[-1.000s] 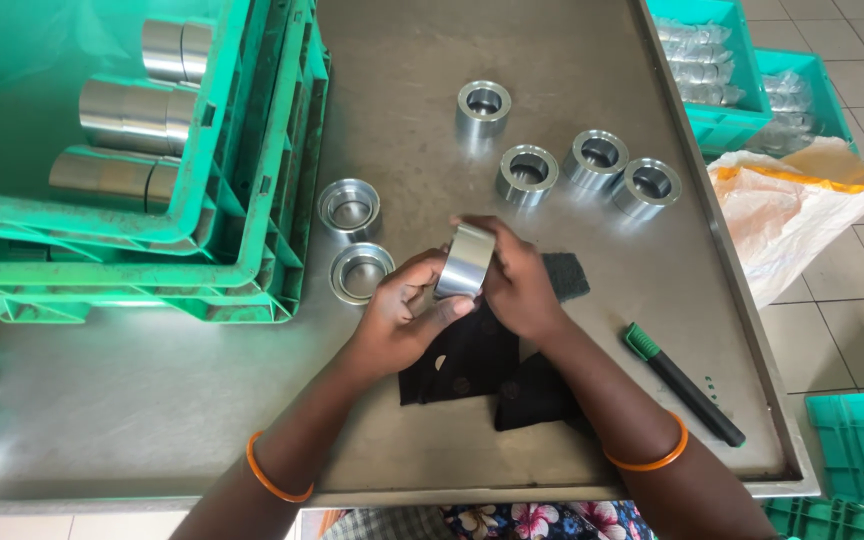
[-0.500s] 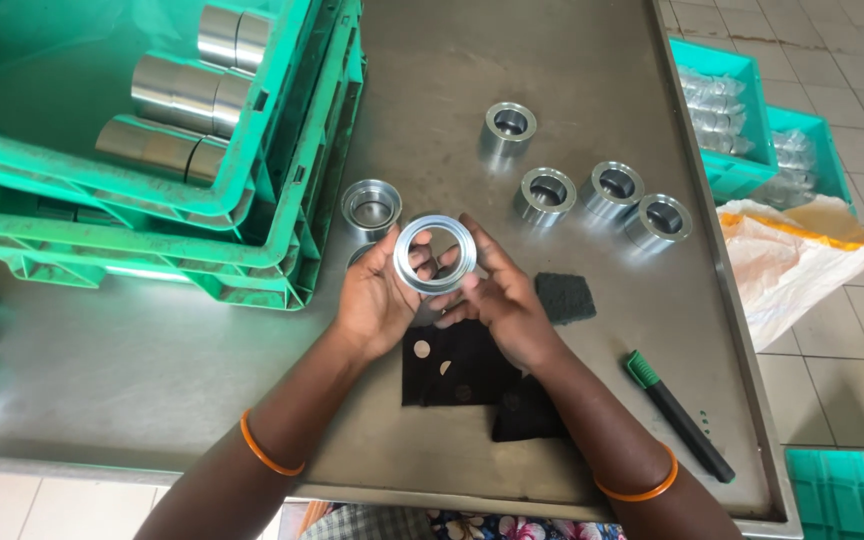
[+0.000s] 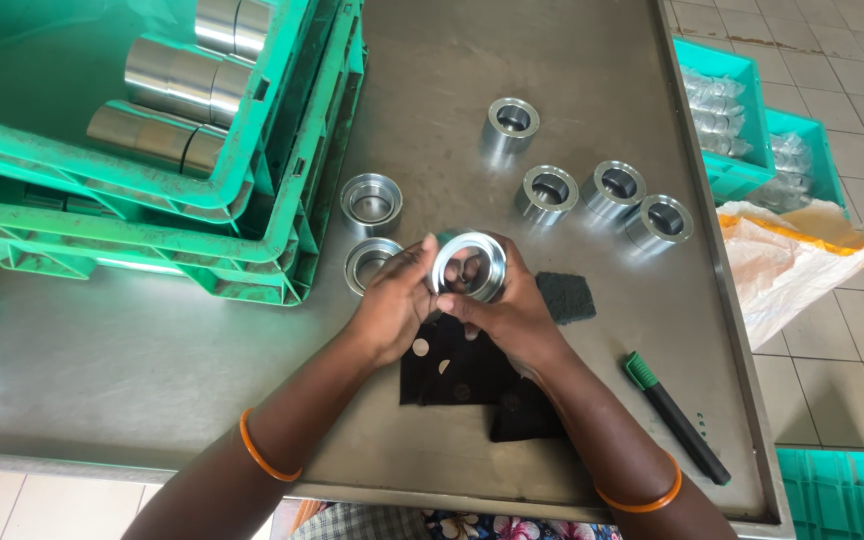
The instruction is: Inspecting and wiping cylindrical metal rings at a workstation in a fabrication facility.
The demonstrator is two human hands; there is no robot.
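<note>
Both my hands hold one shiny metal ring above the steel table, its open bore turned toward me. My left hand grips its left rim and my right hand wraps its right side and underside. Below my hands lies a black cloth with pale dots. A dark abrasive pad lies just right of my right hand. Two similar rings stand left of the held one, near the crate.
Several more metal rings stand at the back right. A green-capped black marker lies near the right edge. Stacked green crates hold metal cylinders. Teal bins and a white sack sit on the tiled floor.
The ring has gone from edge-on to bore-facing-me and sits slightly lower and tilted in my hands. The view has shifted a little; nothing on the table has moved.
</note>
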